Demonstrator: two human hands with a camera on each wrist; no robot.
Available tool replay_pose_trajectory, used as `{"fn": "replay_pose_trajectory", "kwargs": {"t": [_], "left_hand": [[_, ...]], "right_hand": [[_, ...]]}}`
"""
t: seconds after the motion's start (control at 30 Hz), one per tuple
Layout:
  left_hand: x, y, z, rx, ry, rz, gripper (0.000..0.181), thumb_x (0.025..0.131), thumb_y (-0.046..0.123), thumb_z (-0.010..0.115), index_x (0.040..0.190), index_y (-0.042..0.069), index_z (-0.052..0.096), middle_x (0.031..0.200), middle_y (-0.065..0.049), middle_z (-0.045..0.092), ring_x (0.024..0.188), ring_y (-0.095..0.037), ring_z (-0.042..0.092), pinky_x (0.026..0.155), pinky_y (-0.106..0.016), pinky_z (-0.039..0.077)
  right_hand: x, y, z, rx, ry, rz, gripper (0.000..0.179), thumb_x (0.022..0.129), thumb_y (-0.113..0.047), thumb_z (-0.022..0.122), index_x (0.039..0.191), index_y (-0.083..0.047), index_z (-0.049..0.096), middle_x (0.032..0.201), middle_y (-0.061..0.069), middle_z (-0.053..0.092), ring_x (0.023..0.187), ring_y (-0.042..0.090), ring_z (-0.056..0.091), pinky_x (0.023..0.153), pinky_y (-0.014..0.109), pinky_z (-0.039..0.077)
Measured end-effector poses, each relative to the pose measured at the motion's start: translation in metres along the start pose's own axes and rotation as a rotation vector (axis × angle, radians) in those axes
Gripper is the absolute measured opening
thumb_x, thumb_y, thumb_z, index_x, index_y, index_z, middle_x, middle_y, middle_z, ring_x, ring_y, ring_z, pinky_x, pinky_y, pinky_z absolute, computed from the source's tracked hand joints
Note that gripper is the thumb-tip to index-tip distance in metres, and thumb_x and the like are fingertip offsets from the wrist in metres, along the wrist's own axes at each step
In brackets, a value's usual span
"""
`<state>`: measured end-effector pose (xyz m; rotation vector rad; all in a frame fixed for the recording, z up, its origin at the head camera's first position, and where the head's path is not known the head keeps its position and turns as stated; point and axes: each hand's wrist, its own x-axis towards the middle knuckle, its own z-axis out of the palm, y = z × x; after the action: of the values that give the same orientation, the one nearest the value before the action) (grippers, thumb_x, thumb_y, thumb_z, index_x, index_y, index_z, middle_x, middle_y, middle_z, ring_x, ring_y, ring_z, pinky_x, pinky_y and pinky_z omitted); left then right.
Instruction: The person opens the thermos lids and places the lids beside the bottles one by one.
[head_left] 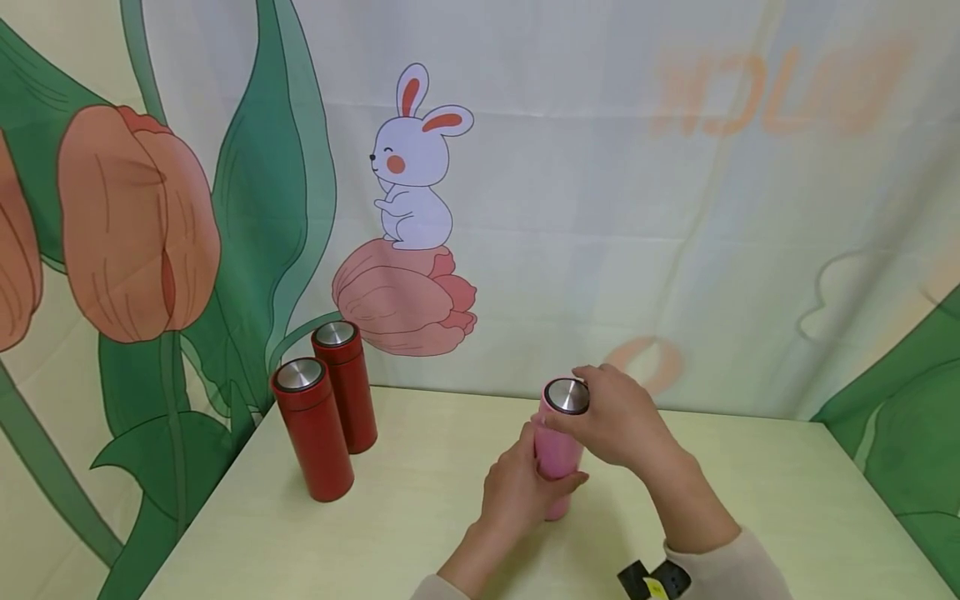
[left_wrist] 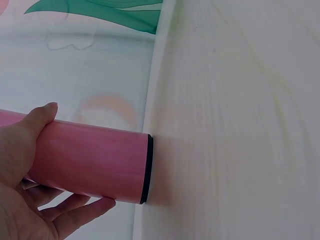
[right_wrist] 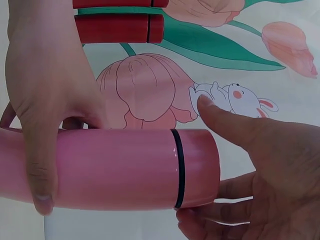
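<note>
Backdrop (left_wrist: 107, 70) behind btl (left_wrist: 95, 160); blk base (left_wrist: 148, 170) L-wrist cam only.

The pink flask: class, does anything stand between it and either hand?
Nothing visible does. The left hand grips the pink flask, and the right hand is at its lid, with no object between. Two red flasks stand clear, to the person's left.

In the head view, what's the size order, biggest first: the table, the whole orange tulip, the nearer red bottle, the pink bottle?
1. Table
2. Whole orange tulip
3. Nearer red bottle and pink bottle: too alike to rank; the pink one is partly covered.
</note>
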<state>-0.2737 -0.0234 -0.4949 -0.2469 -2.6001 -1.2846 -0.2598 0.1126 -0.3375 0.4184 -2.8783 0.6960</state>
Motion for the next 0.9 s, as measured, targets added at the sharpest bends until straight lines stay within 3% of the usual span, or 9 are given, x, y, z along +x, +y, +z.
{"fn": "replay_pose_trajectory", "kwargs": {"t": [0.1, 0.23, 0.53, 0.9], "left_hand": [[-0.0001, 0.0005, -0.0003, 0.002, 0.005, 0.009, 0.089, 0.077, 0.061, 0.085, 0.149, 0.029, 0.043, 0.105, 0.007, 0.073, 0.09, -0.014, 0.07, 0.072, -0.038, 0.053], [0.0001, 0.0014, -0.0005, 0.005, 0.009, 0.011, 0.086, 0.077, 0.059, 0.086, 0.147, 0.029, 0.045, 0.104, 0.007, 0.074, 0.089, -0.015, 0.071, 0.07, -0.039, 0.052], [0.001, 0.0009, -0.0002, 0.016, 0.013, 0.01, 0.068, 0.076, 0.058, 0.087, 0.125, 0.024, 0.052, 0.098, 0.006, 0.073, 0.082, -0.014, 0.07, 0.065, -0.034, 0.05], [0.0003, 0.0014, -0.0007, 0.021, 0.008, 0.013, 0.064, 0.076, 0.057, 0.087, 0.118, 0.024, 0.053, 0.097, 0.007, 0.074, 0.082, -0.014, 0.07, 0.065, -0.033, 0.049]], "right_hand": [[0.0002, -0.0023, 0.0043, -0.028, 0.022, 0.008, 0.061, 0.085, -0.047, 0.082, 0.117, 0.002, 0.067, 0.106, 0.013, 0.07, 0.099, 0.03, 0.067, 0.084, 0.044, 0.057], [0.0011, -0.0055, 0.0095, -0.068, 0.063, 0.014, 0.051, 0.082, -0.045, 0.085, 0.101, -0.001, 0.068, 0.092, 0.009, 0.067, 0.084, 0.025, 0.065, 0.072, 0.038, 0.055], [0.0033, -0.007, 0.0103, -0.082, 0.087, 0.021, 0.041, 0.079, -0.042, 0.085, 0.091, -0.006, 0.069, 0.08, 0.003, 0.068, 0.074, 0.021, 0.063, 0.065, 0.034, 0.053], [0.0036, -0.0073, 0.0085, -0.098, 0.075, 0.007, 0.039, 0.078, -0.041, 0.086, 0.089, -0.008, 0.069, 0.079, 0.002, 0.068, 0.072, 0.019, 0.063, 0.064, 0.033, 0.052]]}}
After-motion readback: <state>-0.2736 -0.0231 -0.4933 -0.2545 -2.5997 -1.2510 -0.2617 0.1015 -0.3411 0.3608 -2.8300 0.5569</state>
